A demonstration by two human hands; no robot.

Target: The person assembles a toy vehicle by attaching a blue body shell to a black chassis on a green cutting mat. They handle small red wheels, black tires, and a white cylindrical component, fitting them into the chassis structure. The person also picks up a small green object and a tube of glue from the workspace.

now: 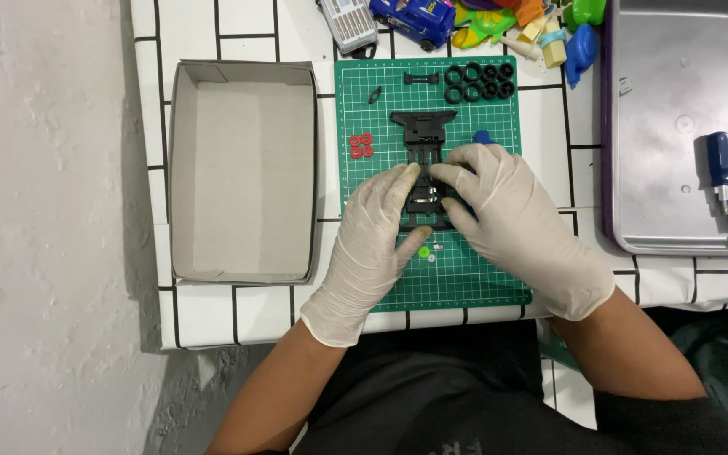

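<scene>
Both hands wear pale latex gloves and meet over a black plastic toy-car chassis that lies lengthwise on a green gridded cutting mat in the middle of the white black-lined table. The left hand pinches the near part of the chassis from its left side between thumb and fingers; the right hand grips the same part from the right, its fingertips touching the frame.

On the mat around them lie four small red round wheel hubs in a tight cluster to the left, eight black rubber tyres in two rows at the far right corner, a small black bar-shaped part beside them, a tiny dark piece, and a small green gear just under the left thumb. A blue piece peeks out behind the right fingers.

An open grey cardboard box sits left of the mat. A silver metal tray on the right holds a blue-handled screwdriver. At the far edge stand a blue toy car and colourful plastic toys.
</scene>
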